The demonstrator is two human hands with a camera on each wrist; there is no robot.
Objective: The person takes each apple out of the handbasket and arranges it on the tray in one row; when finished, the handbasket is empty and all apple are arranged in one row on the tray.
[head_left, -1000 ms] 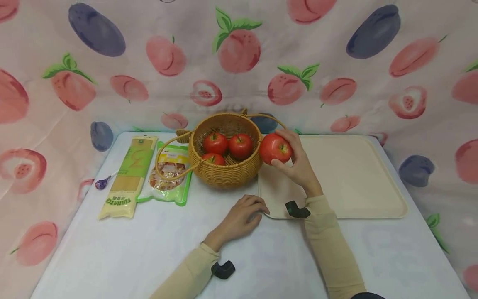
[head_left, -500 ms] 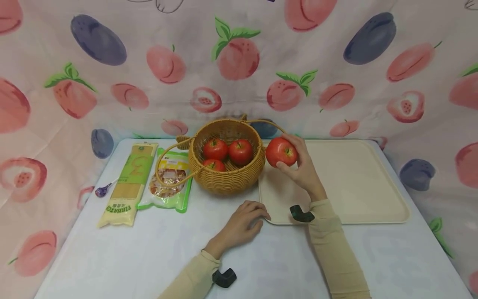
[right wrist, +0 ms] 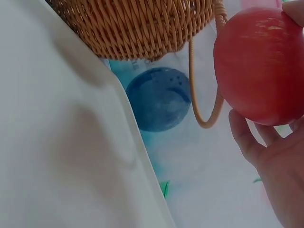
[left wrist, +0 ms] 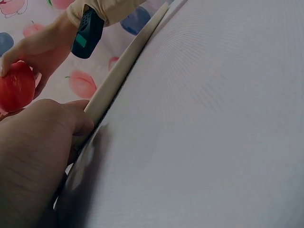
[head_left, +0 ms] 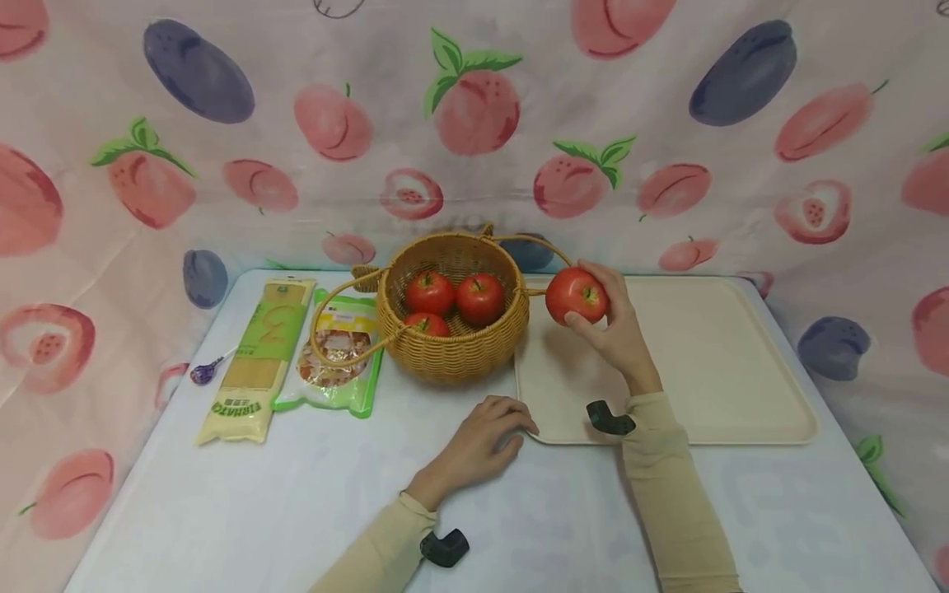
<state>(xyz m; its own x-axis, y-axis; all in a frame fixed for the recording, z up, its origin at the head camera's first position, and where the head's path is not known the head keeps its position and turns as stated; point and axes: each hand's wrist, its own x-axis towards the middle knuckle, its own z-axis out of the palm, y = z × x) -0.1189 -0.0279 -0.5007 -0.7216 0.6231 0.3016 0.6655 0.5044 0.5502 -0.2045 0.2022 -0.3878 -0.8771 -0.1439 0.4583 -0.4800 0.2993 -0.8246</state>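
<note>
My right hand (head_left: 610, 325) grips a shiny red apple (head_left: 576, 296) between thumb and fingers, raised over the left part of a cream tray (head_left: 712, 354). In the right wrist view the apple (right wrist: 261, 66) is beside the wicker basket's looped handle (right wrist: 209, 116). The brown wicker basket (head_left: 452, 358) stands just left of it, with a few red apples (head_left: 480, 298) inside. My left hand (head_left: 478, 445) rests low on the table, its fingertips at the tray's near left corner. In the left wrist view its fingers (left wrist: 80, 121) touch the tray's edge.
Left of the basket lie a green-and-white food bag (head_left: 334, 350), partly under a basket handle, a long noodle packet (head_left: 259, 362) and a wrapped lollipop (head_left: 203, 373). A fruit-print cloth (head_left: 474, 189) hangs behind the white table (head_left: 296, 511).
My right hand has carried the apple to the right, away from the basket's rim and farther over the tray. The left hand stays at the tray corner. The head view shifted slightly.
</note>
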